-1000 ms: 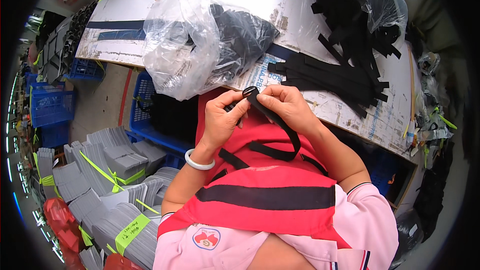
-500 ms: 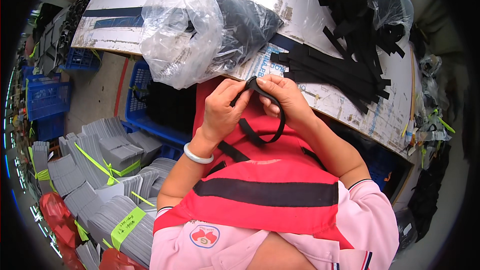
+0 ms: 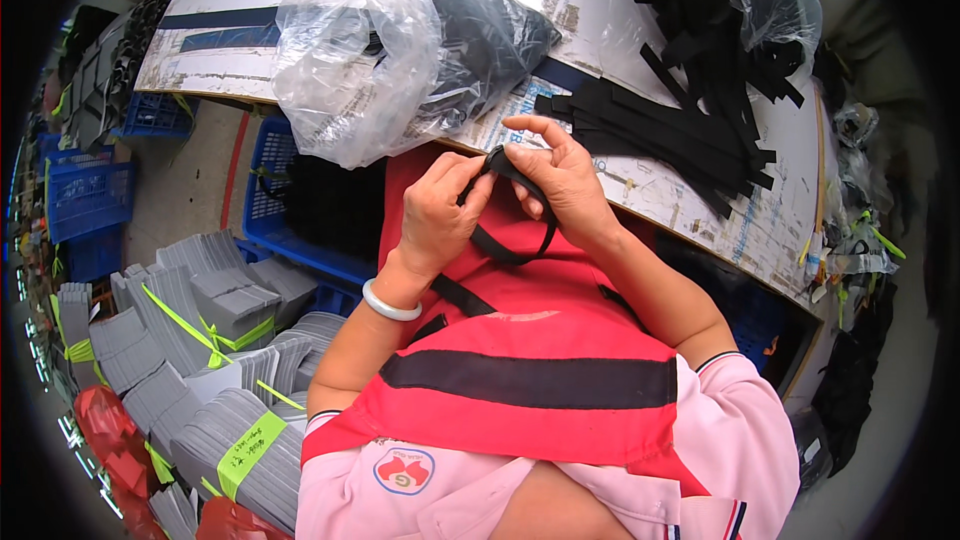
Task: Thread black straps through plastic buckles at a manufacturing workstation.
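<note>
A black webbing strap (image 3: pixel 503 249) hangs in a loop over my red apron, its upper end pinched between my two hands. My left hand (image 3: pixel 437 202), with a pale bangle at the wrist, grips the strap between thumb and fingers. Close beside it, my right hand (image 3: pixel 563 180) presses the strap with the thumb while its index finger sticks out. A small dark piece, maybe a buckle, sits at the pinched end; the fingers partly hide it. Past my right hand, a pile of cut black straps (image 3: pixel 660 140) lies on the table.
The worn white table (image 3: pixel 720 235) carries a clear bag of dark pieces (image 3: pixel 480 45) and another bag of black straps (image 3: pixel 710 30). Blue crates (image 3: pixel 268 180) stand below on the left. Bundled grey sheets (image 3: pixel 240 440) with green ties crowd my left side.
My right index finger has lifted and straightened away from the strap. Both hands have shifted slightly left, and the hanging loop has drawn up a little.
</note>
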Available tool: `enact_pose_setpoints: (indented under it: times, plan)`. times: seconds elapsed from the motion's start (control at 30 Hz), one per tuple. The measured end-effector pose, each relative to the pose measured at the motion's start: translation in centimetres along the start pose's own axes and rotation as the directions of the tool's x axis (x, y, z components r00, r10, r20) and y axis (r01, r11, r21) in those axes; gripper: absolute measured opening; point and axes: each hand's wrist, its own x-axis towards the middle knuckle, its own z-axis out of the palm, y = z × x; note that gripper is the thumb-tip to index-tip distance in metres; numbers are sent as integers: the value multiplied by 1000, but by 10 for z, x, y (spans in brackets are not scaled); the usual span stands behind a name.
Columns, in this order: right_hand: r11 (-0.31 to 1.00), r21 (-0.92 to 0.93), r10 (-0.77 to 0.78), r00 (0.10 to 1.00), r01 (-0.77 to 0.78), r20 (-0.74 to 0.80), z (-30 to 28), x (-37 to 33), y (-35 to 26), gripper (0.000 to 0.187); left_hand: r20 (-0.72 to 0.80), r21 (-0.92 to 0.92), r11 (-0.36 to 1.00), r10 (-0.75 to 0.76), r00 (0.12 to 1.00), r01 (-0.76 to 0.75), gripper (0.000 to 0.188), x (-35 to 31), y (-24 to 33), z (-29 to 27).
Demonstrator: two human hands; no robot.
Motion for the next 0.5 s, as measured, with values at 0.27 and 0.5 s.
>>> enact_pose_setpoints:
  times: [0.27, 0.5]
  plan:
    - [998, 15, -58, 998, 57, 16, 3, 2, 3, 36, -8, -67, 997, -42, 999, 41, 15, -6, -4, 7]
    - [999, -2, 33, 998, -33, 45, -8, 9, 21, 32, -22, -81, 997, -12, 1000, 11, 17, -8, -7, 9]
